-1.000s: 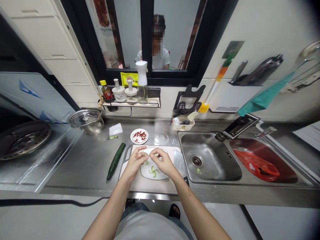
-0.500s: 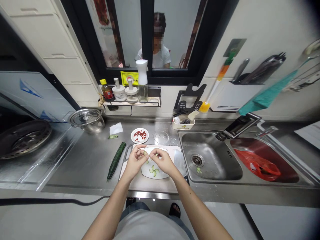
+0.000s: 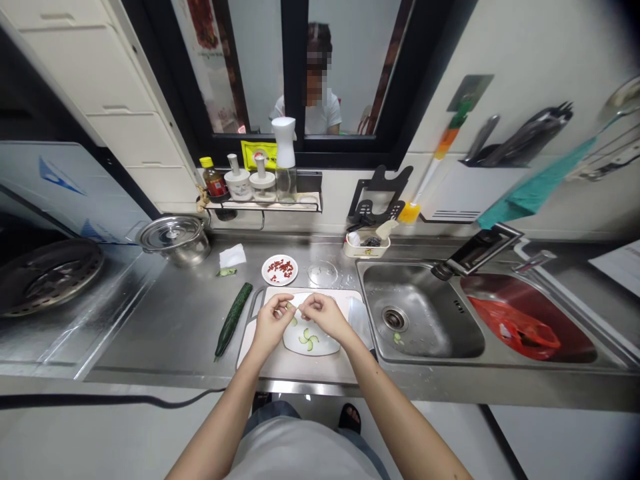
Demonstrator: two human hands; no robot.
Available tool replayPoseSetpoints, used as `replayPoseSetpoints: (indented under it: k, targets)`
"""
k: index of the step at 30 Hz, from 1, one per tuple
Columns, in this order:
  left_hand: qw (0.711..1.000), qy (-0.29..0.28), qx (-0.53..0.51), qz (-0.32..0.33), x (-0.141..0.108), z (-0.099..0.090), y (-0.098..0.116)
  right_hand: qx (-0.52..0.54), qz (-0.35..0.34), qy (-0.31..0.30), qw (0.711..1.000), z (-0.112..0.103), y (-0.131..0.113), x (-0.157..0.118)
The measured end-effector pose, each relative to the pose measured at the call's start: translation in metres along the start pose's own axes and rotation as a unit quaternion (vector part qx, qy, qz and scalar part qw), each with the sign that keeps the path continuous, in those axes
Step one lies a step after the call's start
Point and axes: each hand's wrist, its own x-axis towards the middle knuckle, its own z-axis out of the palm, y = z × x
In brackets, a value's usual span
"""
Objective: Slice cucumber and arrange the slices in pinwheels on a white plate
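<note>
My left hand (image 3: 273, 321) is closed in a pinch over the upper left of a white plate (image 3: 326, 347), with a small green cucumber slice (image 3: 289, 305) at its fingertips. Close beside it, my right hand (image 3: 325, 315) pinches too; what lies between its fingertips is too small to make out. Several thin cucumber slices (image 3: 309, 340) form a pinwheel on the plate, and another slice (image 3: 293, 321) lies near my left fingers. Under the plate is a pale cutting board (image 3: 270, 370). A knife (image 3: 357, 320) rests on the board's right side, partly hidden by my right arm.
A whole cucumber (image 3: 234, 320) lies left of the board. Behind it stand a small dish (image 3: 265, 272) of red pieces and a clear round lid (image 3: 323, 273). The sink (image 3: 425, 307) is on the right, a steel pot (image 3: 185, 243) at the back left. Someone shows in the window.
My right fingers have curled in more, and both hands have shifted very slightly over the plate. The slices on the plate look the same.
</note>
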Motion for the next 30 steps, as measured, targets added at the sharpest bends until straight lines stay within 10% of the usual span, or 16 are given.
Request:
replayPoseSetpoints:
  k: [19,30]
  targets:
    - [0.989,-0.002,0.142,-0.032,0.006,-0.001,-0.081,-0.349,0.017,-0.048,0.936,0.011,0.039,0.018]
    - [0.916,-0.031,0.399,-0.005,0.013,0.008,-0.109,-0.474,0.076,-0.08,0.873,0.028,0.058,0.033]
